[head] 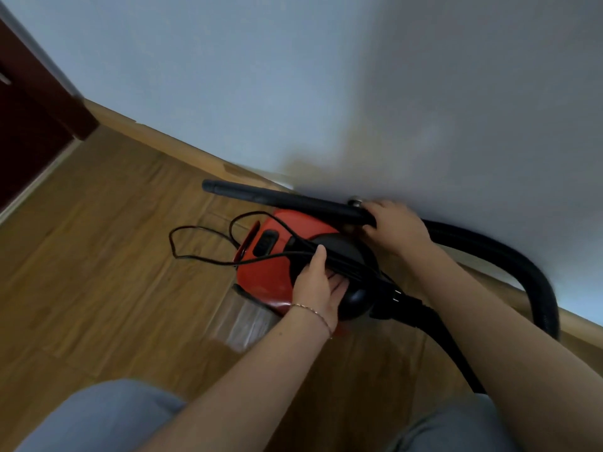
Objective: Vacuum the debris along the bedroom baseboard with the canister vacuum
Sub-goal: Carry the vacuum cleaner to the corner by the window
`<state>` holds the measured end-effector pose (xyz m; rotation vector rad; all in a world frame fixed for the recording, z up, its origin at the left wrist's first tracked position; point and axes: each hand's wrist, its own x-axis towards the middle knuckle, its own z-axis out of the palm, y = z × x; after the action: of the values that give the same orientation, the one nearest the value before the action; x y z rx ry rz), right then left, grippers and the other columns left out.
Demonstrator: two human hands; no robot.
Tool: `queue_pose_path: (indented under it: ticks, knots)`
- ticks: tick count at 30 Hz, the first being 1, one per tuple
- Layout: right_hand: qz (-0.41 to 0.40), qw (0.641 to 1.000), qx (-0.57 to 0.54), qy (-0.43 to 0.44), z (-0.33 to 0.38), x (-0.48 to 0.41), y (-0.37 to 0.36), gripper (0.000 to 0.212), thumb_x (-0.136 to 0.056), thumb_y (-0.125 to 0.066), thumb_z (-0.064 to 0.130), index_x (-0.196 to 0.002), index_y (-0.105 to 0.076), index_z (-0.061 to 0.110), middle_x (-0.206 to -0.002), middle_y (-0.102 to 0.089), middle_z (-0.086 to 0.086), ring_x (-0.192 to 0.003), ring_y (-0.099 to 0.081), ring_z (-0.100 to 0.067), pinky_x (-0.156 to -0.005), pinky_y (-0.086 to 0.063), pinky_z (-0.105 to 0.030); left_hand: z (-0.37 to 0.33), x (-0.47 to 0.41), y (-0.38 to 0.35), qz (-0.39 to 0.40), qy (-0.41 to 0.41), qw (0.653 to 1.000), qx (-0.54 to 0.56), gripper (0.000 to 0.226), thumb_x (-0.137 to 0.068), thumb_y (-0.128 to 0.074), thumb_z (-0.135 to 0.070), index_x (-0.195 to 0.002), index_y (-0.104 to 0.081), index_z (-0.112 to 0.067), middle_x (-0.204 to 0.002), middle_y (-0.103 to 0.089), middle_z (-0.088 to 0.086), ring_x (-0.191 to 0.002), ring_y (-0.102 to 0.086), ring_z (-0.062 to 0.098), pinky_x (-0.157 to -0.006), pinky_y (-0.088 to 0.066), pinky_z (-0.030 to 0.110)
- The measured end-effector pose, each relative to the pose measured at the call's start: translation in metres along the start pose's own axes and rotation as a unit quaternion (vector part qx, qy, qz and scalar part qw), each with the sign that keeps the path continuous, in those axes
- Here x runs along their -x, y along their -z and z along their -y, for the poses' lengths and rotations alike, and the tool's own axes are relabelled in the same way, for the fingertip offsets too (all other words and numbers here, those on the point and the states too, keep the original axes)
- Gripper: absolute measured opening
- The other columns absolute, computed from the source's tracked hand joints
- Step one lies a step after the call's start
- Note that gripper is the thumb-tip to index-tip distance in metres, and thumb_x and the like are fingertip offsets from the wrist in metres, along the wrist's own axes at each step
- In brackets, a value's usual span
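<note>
A red and black canister vacuum (277, 256) lies on the wood floor close to the wall. My left hand (318, 288) rests on its black rear part, fingers around the bundled black power cord (202, 243), which loops out to the left. My right hand (396, 228) grips the black wand (280, 199) at its near end; the wand lies across the vacuum, its tip pointing left. A thick black hose (509, 265) curves from the wand around to the right and back to the canister. A wooden baseboard (182, 146) runs along the wall. No debris shows clearly; the picture is blurred.
A pale blue wall (293, 76) fills the upper half. A dark brown door or cabinet (29, 125) stands at the far left. My knees in light trousers (107, 419) are at the bottom. Open wood floor (98, 256) lies to the left of the vacuum.
</note>
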<state>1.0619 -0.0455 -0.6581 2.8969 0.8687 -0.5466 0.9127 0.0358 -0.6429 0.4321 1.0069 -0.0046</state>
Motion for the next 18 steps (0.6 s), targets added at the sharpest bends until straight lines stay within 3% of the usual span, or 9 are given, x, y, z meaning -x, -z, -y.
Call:
queue_pose_path:
  ticks: [5,12,18]
  knots:
    - [0.034,0.998,0.039,-0.030,-0.001,-0.013,-0.008,0.053,-0.088,-0.058,0.038,-0.135,-0.044,0.019,-0.133,-0.052,-0.010,-0.122,-0.047,-0.032,-0.095,-0.040,-0.039,0.005,-0.007,-0.011,0.005,-0.018,0.994,0.103,0.029,-0.098,-0.045,-0.029,-0.117,-0.050,-0.008,-0.090,-0.063,0.013,-0.083,-0.063,0.023,-0.076,-0.053,0.034]
    - [0.052,0.998,0.036,-0.017,-0.004,-0.010,0.006,0.049,-0.092,-0.053,0.040,-0.130,-0.046,0.012,-0.128,-0.051,-0.016,-0.119,-0.048,-0.035,-0.091,-0.043,-0.041,0.014,-0.007,-0.021,-0.042,-0.058,0.987,0.146,0.030,-0.100,-0.038,-0.029,-0.078,-0.044,-0.010,-0.066,-0.048,0.006,-0.061,-0.056,0.020,-0.062,-0.050,0.031]
    - [0.058,0.997,0.023,0.050,-0.010,0.023,0.037,0.042,-0.094,-0.042,0.051,-0.127,-0.041,0.024,-0.113,-0.061,-0.011,-0.098,-0.059,-0.031,-0.072,-0.048,-0.037,0.020,-0.001,-0.018,-0.061,-0.079,0.990,0.099,0.031,-0.099,-0.038,-0.031,-0.077,-0.043,-0.010,-0.065,-0.049,0.004,-0.055,-0.053,0.016,-0.052,-0.047,0.028]
